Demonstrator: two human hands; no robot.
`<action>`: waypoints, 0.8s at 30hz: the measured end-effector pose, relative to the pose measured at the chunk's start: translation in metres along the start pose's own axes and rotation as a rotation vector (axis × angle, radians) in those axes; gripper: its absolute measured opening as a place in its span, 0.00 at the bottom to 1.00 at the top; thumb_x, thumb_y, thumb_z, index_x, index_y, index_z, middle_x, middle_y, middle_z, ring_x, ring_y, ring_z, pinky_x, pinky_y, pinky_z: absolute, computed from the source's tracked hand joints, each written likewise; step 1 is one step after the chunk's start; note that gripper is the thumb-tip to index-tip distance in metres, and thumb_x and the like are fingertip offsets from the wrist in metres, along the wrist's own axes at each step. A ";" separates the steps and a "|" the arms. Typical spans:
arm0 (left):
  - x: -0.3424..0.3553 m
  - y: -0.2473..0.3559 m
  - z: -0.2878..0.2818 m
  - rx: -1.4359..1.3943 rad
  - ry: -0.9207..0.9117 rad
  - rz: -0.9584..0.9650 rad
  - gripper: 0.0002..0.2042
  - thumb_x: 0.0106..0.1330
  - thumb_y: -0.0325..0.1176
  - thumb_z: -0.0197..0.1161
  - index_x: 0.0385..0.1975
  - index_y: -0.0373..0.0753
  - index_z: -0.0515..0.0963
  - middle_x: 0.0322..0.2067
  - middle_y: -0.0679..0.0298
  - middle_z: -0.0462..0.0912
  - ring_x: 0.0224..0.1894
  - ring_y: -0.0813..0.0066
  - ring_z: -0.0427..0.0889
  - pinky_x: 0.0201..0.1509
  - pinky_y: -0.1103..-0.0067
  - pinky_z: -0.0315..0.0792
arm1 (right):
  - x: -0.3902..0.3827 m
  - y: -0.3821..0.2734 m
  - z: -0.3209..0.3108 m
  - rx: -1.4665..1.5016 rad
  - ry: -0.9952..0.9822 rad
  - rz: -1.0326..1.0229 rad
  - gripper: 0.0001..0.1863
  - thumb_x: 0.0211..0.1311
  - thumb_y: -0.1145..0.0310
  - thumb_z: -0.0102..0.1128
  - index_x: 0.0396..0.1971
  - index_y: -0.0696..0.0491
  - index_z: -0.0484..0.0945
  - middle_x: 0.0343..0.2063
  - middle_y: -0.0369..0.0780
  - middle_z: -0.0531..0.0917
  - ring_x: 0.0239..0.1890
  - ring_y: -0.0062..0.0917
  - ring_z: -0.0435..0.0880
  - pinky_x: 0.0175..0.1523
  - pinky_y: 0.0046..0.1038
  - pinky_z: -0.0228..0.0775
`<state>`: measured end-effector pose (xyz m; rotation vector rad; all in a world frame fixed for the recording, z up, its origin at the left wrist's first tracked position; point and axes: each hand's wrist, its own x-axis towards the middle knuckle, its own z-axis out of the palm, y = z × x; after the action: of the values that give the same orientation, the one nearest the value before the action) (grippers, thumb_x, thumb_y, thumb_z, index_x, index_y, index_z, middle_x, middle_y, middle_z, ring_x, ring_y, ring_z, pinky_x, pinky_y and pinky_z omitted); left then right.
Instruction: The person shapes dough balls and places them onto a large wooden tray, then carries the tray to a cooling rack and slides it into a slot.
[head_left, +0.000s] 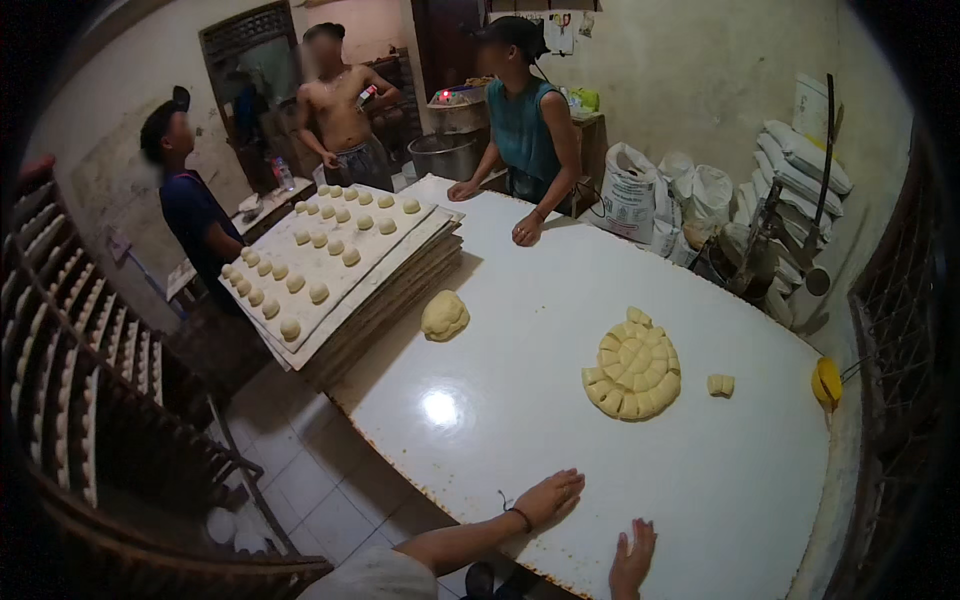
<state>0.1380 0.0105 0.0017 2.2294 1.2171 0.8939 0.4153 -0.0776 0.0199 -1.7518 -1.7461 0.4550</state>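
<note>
The work looks like making small dough balls. The round cake of dough (632, 370) sits on the white worktop (520, 400), ahead of both hands and closest to the right one, but well apart from them. It is cut into many little blocks that sit snug against each other. A small dough piece (720, 385) lies just to its right, and a big dough lump (445, 316) sits off to the left.

To do this well, I think it is best to pull off one block at a time, softly, so the ones next to it don't stretch. Blocks of the same size should make balls that match those on the tray (338, 280). A light push with a cupped palm should make them round; a hard push could squash them or make them stick.

The left hand (548, 500) lies flat on the worktop, palm down, with its fingers close together and pointing away and to the right. The right hand (633, 558) is near the bottom edge. Its fingers point ahead, with the thumb a bit apart. Both hands look empty, and neither one touches any dough.
</note>
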 end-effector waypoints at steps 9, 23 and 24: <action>0.041 0.023 -0.011 -0.015 0.049 -0.117 0.13 0.72 0.34 0.58 0.51 0.34 0.79 0.56 0.53 0.79 0.63 0.59 0.74 0.68 0.69 0.70 | 0.030 0.018 -0.019 -0.033 0.036 -0.051 0.22 0.74 0.61 0.57 0.60 0.59 0.74 0.64 0.49 0.73 0.68 0.43 0.67 0.74 0.44 0.54; -0.028 0.012 -0.004 -0.258 -0.115 -0.250 0.10 0.74 0.36 0.58 0.47 0.39 0.80 0.52 0.55 0.81 0.62 0.56 0.75 0.67 0.66 0.72 | -0.028 0.023 -0.042 0.085 -0.198 -0.108 0.18 0.73 0.65 0.57 0.57 0.58 0.78 0.61 0.51 0.75 0.67 0.44 0.68 0.74 0.43 0.56; -0.066 -0.027 -0.013 -0.030 -0.112 0.073 0.10 0.74 0.37 0.58 0.46 0.39 0.80 0.53 0.54 0.80 0.61 0.57 0.76 0.66 0.65 0.73 | -0.033 0.023 -0.053 0.119 -0.249 -0.047 0.18 0.73 0.65 0.57 0.57 0.59 0.77 0.61 0.51 0.74 0.67 0.44 0.68 0.74 0.42 0.56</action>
<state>0.0861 -0.0311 -0.0283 2.2799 1.0714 0.7975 0.4650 -0.1184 0.0392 -1.6229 -1.8833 0.7688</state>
